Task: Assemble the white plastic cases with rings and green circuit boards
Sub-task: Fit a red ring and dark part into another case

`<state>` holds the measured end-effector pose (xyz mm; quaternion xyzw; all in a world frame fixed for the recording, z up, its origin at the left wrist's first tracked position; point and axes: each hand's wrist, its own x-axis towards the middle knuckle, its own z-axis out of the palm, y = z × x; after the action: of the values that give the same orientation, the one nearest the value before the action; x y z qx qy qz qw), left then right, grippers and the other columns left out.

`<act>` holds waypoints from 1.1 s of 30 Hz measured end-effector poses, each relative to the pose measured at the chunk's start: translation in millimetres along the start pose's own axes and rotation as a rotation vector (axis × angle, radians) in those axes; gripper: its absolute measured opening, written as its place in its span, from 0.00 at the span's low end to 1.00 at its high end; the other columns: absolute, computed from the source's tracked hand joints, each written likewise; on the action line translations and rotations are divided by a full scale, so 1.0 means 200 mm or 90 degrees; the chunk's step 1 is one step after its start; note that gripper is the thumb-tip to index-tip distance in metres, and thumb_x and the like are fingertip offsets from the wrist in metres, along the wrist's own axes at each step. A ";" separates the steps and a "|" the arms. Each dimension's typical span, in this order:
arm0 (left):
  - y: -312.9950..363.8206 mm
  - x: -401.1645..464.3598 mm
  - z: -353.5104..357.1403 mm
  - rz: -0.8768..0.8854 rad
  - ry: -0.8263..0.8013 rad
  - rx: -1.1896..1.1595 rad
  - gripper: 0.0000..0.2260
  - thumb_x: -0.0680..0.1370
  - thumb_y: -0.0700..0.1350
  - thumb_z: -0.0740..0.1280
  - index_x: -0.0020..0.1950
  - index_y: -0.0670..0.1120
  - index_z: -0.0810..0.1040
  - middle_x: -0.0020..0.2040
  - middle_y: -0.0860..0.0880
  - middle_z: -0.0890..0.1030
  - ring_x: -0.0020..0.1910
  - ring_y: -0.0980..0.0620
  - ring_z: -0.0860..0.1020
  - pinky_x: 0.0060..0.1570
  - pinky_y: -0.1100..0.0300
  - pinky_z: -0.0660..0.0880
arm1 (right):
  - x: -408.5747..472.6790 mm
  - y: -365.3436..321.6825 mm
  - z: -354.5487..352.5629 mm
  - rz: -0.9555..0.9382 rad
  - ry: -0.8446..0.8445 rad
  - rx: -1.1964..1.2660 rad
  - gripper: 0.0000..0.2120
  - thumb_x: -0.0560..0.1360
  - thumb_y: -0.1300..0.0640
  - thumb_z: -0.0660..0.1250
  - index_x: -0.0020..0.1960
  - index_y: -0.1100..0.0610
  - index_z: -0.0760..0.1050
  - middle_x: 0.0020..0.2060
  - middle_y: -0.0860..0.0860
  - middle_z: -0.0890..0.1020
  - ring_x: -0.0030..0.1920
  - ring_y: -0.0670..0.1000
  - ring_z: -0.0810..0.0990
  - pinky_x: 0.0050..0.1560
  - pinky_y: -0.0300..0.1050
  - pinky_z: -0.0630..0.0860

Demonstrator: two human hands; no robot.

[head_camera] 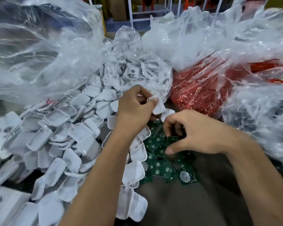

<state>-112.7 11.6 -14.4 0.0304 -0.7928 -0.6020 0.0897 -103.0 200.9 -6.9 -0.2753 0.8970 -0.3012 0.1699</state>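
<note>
- Between the two hands, near the middle of the bench [178, 207], the left hand [135, 108] pinches a white case [158, 106] between thumb and curled fingers, holding it up off the pile.
- Just under that case a second white piece [167, 113] shows at the left fingertips; whether the hand grips it too, I cannot tell.
- Right hand [196, 132] hangs just to the right of and below the left one, fingers curled down onto a heap of green boards [160, 162]. Thumb and forefinger close on the edge of one green board [173, 140].
- Green boards lie loose under and just beyond the right hand, overlapping each other; one nearer the person carries a round silver disc [185, 176].
- Left of the left hand and forearm spreads a big heap of white cases [59, 136], tumbled at all angles, touching the green heap along its left edge.
- Beyond the left hand a clear bag [137, 66] spills more white parts toward the fingers.
- Beyond the right hand sits a clear bag of red parts [207, 88], close to the knuckles.
- More crumpled clear plastic [31, 51] crowds the far and outer sides of both hands.
</note>
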 end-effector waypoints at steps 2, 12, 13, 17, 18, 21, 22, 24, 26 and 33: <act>0.00 0.01 -0.01 -0.004 0.028 -0.003 0.07 0.78 0.42 0.74 0.46 0.42 0.77 0.36 0.46 0.85 0.29 0.48 0.84 0.39 0.40 0.84 | 0.02 0.01 0.00 -0.004 0.059 0.057 0.16 0.69 0.47 0.82 0.39 0.47 0.74 0.34 0.43 0.77 0.32 0.42 0.71 0.38 0.41 0.70; 0.00 0.04 -0.06 0.114 0.226 0.135 0.04 0.78 0.42 0.69 0.51 0.50 0.81 0.39 0.52 0.83 0.35 0.54 0.82 0.38 0.52 0.82 | 0.35 -0.10 0.13 -0.109 0.455 0.157 0.16 0.74 0.63 0.69 0.32 0.58 0.65 0.26 0.56 0.69 0.28 0.50 0.68 0.32 0.47 0.65; -0.01 0.05 -0.07 0.114 0.233 0.139 0.04 0.78 0.43 0.70 0.50 0.51 0.81 0.38 0.53 0.82 0.35 0.56 0.81 0.39 0.53 0.81 | 0.36 -0.11 0.16 -0.126 0.486 0.133 0.18 0.74 0.64 0.69 0.32 0.55 0.63 0.26 0.52 0.66 0.29 0.48 0.64 0.33 0.47 0.62; -0.01 0.05 -0.06 0.080 0.204 0.087 0.07 0.77 0.40 0.67 0.46 0.52 0.82 0.37 0.52 0.84 0.35 0.55 0.83 0.37 0.52 0.83 | 0.35 -0.09 0.19 -0.161 0.527 0.099 0.21 0.78 0.59 0.72 0.34 0.59 0.64 0.28 0.51 0.66 0.31 0.52 0.65 0.34 0.49 0.63; -0.01 0.05 -0.07 0.064 0.196 0.065 0.09 0.77 0.39 0.66 0.45 0.52 0.83 0.37 0.51 0.84 0.34 0.54 0.84 0.37 0.51 0.83 | 0.35 -0.09 0.19 -0.161 0.526 0.118 0.22 0.79 0.56 0.73 0.34 0.59 0.64 0.28 0.53 0.67 0.31 0.53 0.66 0.34 0.49 0.64; -0.01 0.06 -0.08 0.033 0.149 -0.013 0.09 0.79 0.37 0.66 0.45 0.48 0.83 0.35 0.48 0.84 0.30 0.50 0.84 0.29 0.54 0.82 | 0.30 -0.08 0.16 -0.153 0.532 0.190 0.26 0.78 0.48 0.74 0.35 0.59 0.63 0.29 0.57 0.67 0.30 0.54 0.65 0.33 0.51 0.64; 0.00 0.05 -0.07 0.026 0.127 -0.041 0.08 0.80 0.36 0.66 0.46 0.46 0.83 0.34 0.47 0.84 0.27 0.48 0.83 0.26 0.56 0.80 | 0.29 -0.07 0.15 -0.151 0.539 0.205 0.27 0.78 0.45 0.73 0.35 0.60 0.63 0.29 0.58 0.67 0.30 0.55 0.65 0.32 0.51 0.65; 0.01 0.04 -0.06 0.012 0.081 -0.078 0.06 0.81 0.38 0.68 0.47 0.45 0.82 0.33 0.46 0.83 0.25 0.46 0.82 0.24 0.59 0.77 | 0.26 -0.06 0.14 -0.137 0.553 0.226 0.28 0.78 0.42 0.73 0.35 0.61 0.64 0.29 0.55 0.66 0.30 0.51 0.64 0.32 0.49 0.64; 0.02 0.04 -0.04 0.000 0.049 -0.103 0.06 0.83 0.39 0.67 0.48 0.44 0.83 0.35 0.46 0.84 0.25 0.46 0.82 0.25 0.60 0.76 | 0.25 -0.04 0.13 -0.114 0.556 0.254 0.27 0.78 0.43 0.73 0.35 0.60 0.65 0.28 0.48 0.65 0.30 0.44 0.63 0.33 0.40 0.64; 0.05 0.02 -0.05 -0.128 0.025 -0.263 0.15 0.86 0.42 0.59 0.51 0.40 0.84 0.45 0.38 0.87 0.34 0.41 0.86 0.36 0.52 0.84 | 0.18 0.04 0.07 -0.080 0.478 0.341 0.21 0.79 0.46 0.73 0.42 0.63 0.72 0.27 0.44 0.72 0.26 0.46 0.66 0.28 0.39 0.67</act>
<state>-115.1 3.5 -1.8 0.1019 -0.6438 -0.7568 0.0492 -127.7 178.1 -27.4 -0.1474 0.7685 -0.6110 -0.1196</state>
